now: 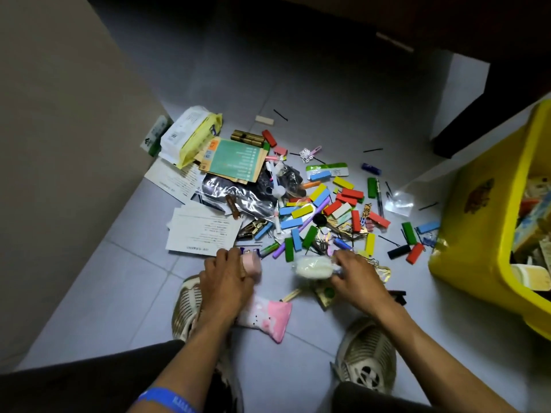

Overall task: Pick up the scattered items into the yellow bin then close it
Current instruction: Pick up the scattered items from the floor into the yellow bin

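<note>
The gathering step is judged to be in hand, with most of the clutter not yet collected: a dense heap of coloured blocks (325, 210), papers (202, 231) and packets is spread over the tiled floor (119, 293), from its middle toward the far wall, while the yellow bin (477, 222) stands open at the floor's right edge, already partly filled. At the near edge of the heap, a small pink roll (252, 265) is gripped by the left hand (226, 281), its fingers curled down around it. A white, wrapped bundle (313, 268) is held at one end by the right hand (357, 278), its fingers bent and closed on the wrapping; how tightly cannot be told, because the bundle is blurred. A pink pouch (268, 317) lies on the floor just below the left wrist, between the two shoes (366, 356). The next move is judged to call for both pieces to be carried rightward over the bin's rim and released inside, without the nearby blocks being scattered further; the lid is not seen in view.
</note>
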